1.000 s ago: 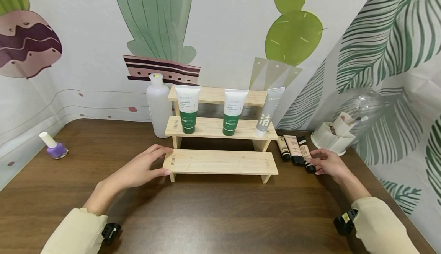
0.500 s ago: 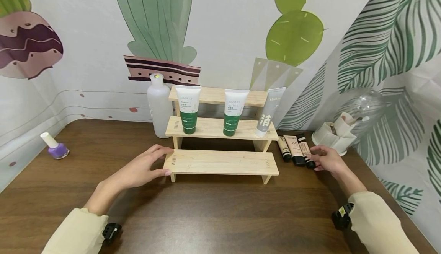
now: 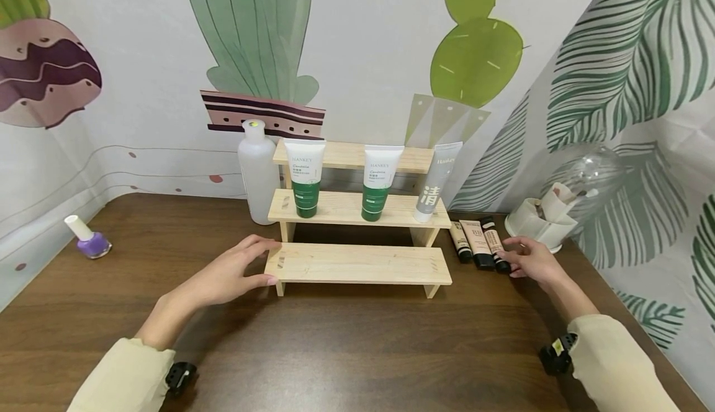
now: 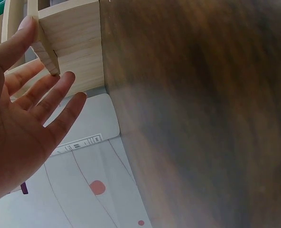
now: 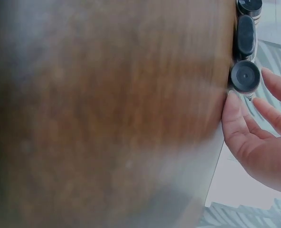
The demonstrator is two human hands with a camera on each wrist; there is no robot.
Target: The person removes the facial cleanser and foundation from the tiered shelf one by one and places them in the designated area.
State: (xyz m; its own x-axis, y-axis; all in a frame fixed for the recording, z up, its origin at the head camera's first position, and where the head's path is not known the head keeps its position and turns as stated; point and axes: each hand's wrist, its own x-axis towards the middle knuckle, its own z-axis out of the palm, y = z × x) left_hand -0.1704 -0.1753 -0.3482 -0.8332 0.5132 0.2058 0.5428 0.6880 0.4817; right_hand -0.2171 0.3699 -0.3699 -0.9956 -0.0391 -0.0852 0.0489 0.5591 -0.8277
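Observation:
At the left end of a three-tier wooden rack (image 3: 357,264), my left hand (image 3: 223,275) holds the lowest step, thumb at the front edge and index finger at the back; its other fingers spread loosely in the left wrist view (image 4: 31,109). Two white-green tubes (image 3: 305,179) (image 3: 381,182) and a grey tube (image 3: 438,182) stand on the middle step. My right hand (image 3: 533,260) rests by the rightmost small tube (image 3: 494,244), fingertips at its side. In the right wrist view that tube's round black cap (image 5: 245,76) is just above the thumb.
Beside that tube lie a pink BB tube (image 3: 476,241) and another small tube (image 3: 460,241). A white bottle (image 3: 258,173) stands behind the rack's left end, purple nail polish (image 3: 94,244) at the far left, and a white brush holder (image 3: 539,223) at the back right.
The rightmost small tube has shifted left and up against the BB tube, its cap end moving in. My right hand moved slightly with it. My left hand has stayed put.

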